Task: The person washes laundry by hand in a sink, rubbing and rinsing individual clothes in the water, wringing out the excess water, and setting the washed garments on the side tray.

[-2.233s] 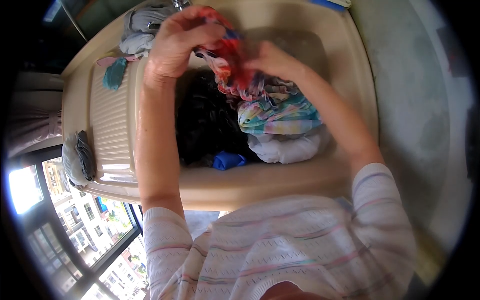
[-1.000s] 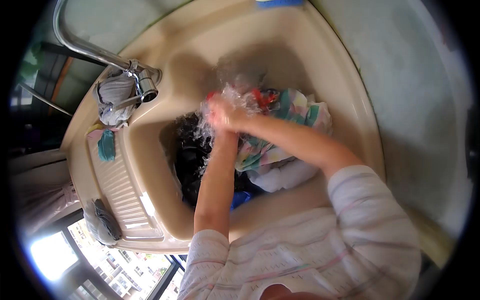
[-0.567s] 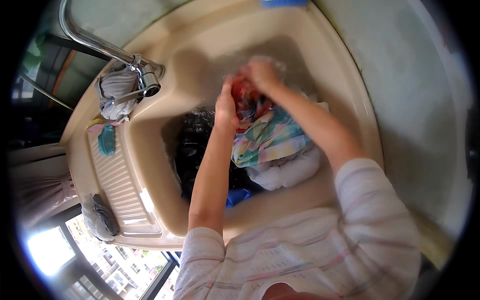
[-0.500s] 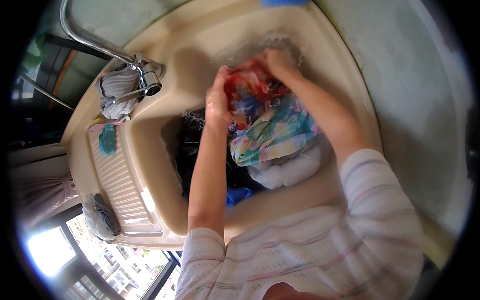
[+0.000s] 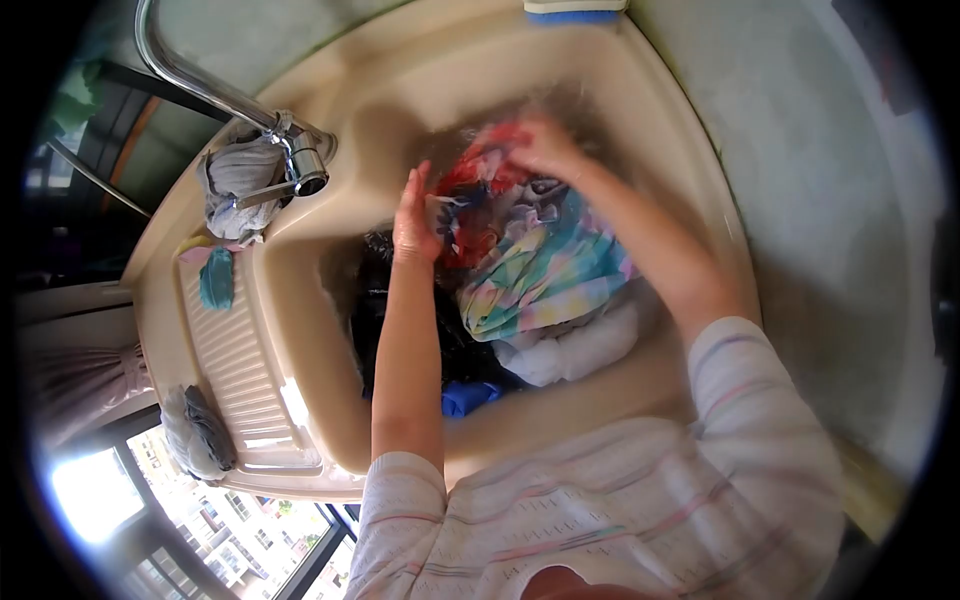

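A red patterned cloth with dark blue and white parts lies wet in the basin of a beige sink. My right hand, smeared by motion, grips its far right part. Beside the cloth's left edge, my left hand is open with the fingers stretched up. Just below the red cloth is a teal, yellow and pink checked cloth, with a bunched white cloth under it. Dark cloth fills the basin's left side, and a blue cloth shows at its near edge.
A chrome faucet stands at the left, with a grey cloth behind it. On the ribbed washboard lies a teal cloth; grey and white cloths sit at its corner. A blue-bristled brush rests on the far rim.
My left hand has come off the red cloth and its fingers have straightened. My right hand has moved slightly nearer, and the red cloth has spread lower in the water.
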A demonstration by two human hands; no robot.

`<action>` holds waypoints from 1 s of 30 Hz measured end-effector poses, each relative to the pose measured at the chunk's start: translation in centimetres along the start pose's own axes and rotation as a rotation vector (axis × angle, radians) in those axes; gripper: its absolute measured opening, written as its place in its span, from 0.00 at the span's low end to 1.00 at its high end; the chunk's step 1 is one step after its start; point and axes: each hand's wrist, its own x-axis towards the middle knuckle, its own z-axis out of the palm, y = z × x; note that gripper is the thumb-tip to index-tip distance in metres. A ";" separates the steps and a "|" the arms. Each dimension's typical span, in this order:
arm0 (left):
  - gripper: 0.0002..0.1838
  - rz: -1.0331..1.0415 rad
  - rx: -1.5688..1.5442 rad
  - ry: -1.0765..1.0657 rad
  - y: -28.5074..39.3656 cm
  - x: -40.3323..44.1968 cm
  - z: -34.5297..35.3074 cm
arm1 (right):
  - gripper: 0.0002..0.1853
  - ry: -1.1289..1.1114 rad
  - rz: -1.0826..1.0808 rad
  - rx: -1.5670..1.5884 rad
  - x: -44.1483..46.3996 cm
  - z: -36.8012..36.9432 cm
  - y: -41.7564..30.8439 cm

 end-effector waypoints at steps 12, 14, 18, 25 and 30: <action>0.16 -0.005 0.200 0.354 -7.7 3.5 -3.3 | 0.13 0.103 0.138 -0.053 -3.1 7.2 -6.3; 0.17 0.133 0.503 0.093 -8.8 6.9 -7.9 | 0.12 0.166 -0.072 -0.170 -5.6 5.4 -11.0; 0.12 0.238 0.025 -0.270 -6.5 3.8 -3.7 | 0.15 0.153 -0.358 -0.188 -7.4 8.3 -11.5; 0.22 0.373 0.738 0.211 1.4 1.4 0.2 | 0.33 0.200 0.092 -0.394 -0.6 -6.5 -2.8; 0.26 0.171 1.396 0.285 -2.2 2.4 2.2 | 0.27 0.183 0.198 -0.420 -2.2 1.2 2.5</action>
